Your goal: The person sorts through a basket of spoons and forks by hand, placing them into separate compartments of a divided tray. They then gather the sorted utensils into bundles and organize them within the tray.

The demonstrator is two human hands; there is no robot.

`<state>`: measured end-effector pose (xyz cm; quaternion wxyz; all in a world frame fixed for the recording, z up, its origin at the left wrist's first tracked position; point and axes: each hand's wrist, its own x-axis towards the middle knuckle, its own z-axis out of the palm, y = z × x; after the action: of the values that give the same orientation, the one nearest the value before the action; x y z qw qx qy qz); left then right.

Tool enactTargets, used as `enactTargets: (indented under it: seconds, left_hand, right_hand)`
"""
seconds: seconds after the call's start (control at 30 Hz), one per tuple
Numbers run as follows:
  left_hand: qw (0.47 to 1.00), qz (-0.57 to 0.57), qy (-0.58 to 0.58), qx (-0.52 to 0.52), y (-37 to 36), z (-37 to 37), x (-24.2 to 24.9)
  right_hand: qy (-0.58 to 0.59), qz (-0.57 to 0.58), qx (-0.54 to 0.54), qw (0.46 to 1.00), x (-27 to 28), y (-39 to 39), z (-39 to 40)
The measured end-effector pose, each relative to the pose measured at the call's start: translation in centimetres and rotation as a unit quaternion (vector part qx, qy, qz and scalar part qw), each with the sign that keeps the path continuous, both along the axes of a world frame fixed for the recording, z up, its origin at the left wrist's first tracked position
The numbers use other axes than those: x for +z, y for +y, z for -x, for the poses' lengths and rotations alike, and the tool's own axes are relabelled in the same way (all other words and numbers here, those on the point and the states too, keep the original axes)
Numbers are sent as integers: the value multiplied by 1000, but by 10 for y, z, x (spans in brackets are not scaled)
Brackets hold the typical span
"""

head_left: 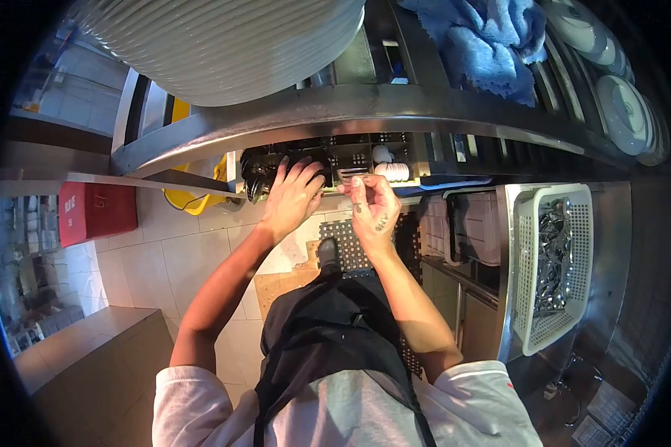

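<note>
My left hand lies over a heap of dark, shiny pieces in the left part of a divided rack under the metal shelf. Its fingers are spread, and their tips rest on or among the pieces, whose kind I cannot make out. Just right of it, my right hand pinches what looks like a fork, its tines pointing left, at the rack's front edge. White ribbed items sit beside that hand in the right part of the rack.
Overhead, a metal shelf carries stacked white plates, a blue cloth and more plates. A white basket of cutlery stands right. A red bin and yellow bucket are left.
</note>
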<state>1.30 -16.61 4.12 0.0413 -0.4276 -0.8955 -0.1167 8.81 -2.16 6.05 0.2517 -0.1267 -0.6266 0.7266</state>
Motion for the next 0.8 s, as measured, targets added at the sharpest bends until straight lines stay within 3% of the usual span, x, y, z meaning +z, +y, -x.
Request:
enactTargets:
  seconds: [0.23, 0.3, 0.43, 0.57, 0.67, 0.8]
  left_hand:
    - [1000, 3, -17, -8, -2, -3, 2]
    - [999, -32, -11, 14, -4, -13, 5]
    - [996, -65, -37, 38, -20, -32, 17]
    - [992, -101, -53, 62, -24, -35, 20]
    - [988, -123, -62, 65, -13, -33, 22]
    - [985, -144, -67, 68, -5, -32, 22]
  right_hand:
    - [-22, -39, 29, 999, -25, -6, 41]
    - [-150, -219, 115, 957, -25, 1, 53]
    - [-129, -294, 130, 938, -38, 0, 58]
    - [-99, -268, 120, 951, -43, -7, 54]
    - [-176, -185, 137, 957, -42, -7, 48]
    - [-144, -145, 78, 976, -38, -3, 16]
